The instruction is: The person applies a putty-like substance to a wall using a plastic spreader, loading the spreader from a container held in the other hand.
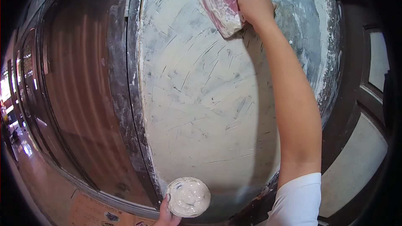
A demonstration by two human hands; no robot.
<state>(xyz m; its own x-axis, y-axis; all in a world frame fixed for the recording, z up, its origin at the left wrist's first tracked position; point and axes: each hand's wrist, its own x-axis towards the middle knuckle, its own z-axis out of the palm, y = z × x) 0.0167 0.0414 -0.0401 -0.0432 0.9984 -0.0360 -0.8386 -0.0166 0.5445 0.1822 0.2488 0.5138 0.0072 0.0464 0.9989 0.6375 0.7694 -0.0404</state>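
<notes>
Raised high on the wall panel (201, 113), my right hand (256, 6) grips a pinkish-red putty spreader (224, 10) smeared with off-white paste. The spreader's blade lies against or very close to the surface; exact contact is hard to tell. Much of the panel carries a streaky off-white coat with grey scratches showing through, while grey-blue patches show along its top and right. Low in front, my left hand (166, 215) is wrapped round the side of a round tub of off-white putty (188, 196). Most of that hand's fingers are hidden under the tub.
A dark door frame (127, 79) borders the panel on the left, beside a brown glass pane with vertical folds (79, 88). To the right stands dark woodwork with pale panels (360, 155). An orange-brown printed sheet or box (94, 211) lies at the lower left.
</notes>
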